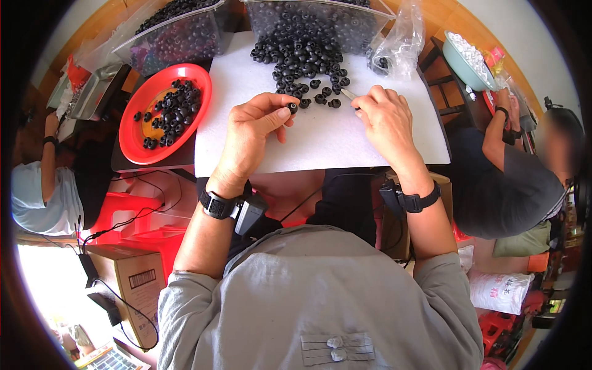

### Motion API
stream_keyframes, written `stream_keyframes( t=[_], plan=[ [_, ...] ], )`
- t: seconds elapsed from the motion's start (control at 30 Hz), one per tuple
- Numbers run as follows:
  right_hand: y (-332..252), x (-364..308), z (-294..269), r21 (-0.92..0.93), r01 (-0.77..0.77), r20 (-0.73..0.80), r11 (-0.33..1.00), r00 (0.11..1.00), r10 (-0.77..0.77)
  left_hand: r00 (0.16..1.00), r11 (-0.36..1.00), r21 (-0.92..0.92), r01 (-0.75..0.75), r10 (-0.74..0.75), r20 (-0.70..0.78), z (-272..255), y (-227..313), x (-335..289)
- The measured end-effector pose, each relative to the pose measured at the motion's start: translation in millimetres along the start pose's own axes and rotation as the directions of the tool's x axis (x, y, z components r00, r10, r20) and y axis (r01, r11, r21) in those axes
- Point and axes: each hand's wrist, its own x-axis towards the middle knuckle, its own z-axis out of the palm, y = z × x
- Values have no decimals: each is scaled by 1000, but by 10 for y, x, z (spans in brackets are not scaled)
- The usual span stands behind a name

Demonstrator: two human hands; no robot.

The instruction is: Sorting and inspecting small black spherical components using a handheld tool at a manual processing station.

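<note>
Between the thumb and forefinger of my left hand [250, 126] is pinched a small round black part [292, 108] with a hole in its end. My right hand [387, 120] is closed around a slim tool with a pale pointed tip [348, 94]; its handle is hidden by my fingers, so its exact kind is unclear. The tip points toward a heap of similar black parts [302, 58] on the white sheet [320, 151]. Several loose ones lie just beyond my hands. Left of my left hand, more black parts sit in a red plate [131, 139].
Clear plastic bins [176, 43] of black parts stand along the back, with a crumpled clear bag [401, 46] at the right. A person [512, 179] sits to the right near a pale green basin [459, 65] of white pieces; another person [46, 191] is at the left.
</note>
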Motion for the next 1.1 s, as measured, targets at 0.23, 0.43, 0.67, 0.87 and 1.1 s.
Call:
stream_keyframes(
  t=[0.23,0.43,0.67,0.87,1.1],
  plan=[
    [-46,49,-77,-100,49,171,994,985,-31,1000,1000,-10,-9,9,-10,8,6,-22],
    [-37,31,-62,-69,93,118,993,989,-84,1000,1000,-5,-5,5,10,-15,10,-17],
    [-44,60,77,-1,55,36,998,998,-55,1000,1000,16,-15,15,-7,4,16,-22],
    [-88,55,50,-107,-60,18,992,998,63,1000,999,29,-14,14,4,-4,3,-26],
    [-111,9,33,-161,-70,38,985,996,77,1000,1000,16,2,-2,3,2,9,-24]
  ],
)
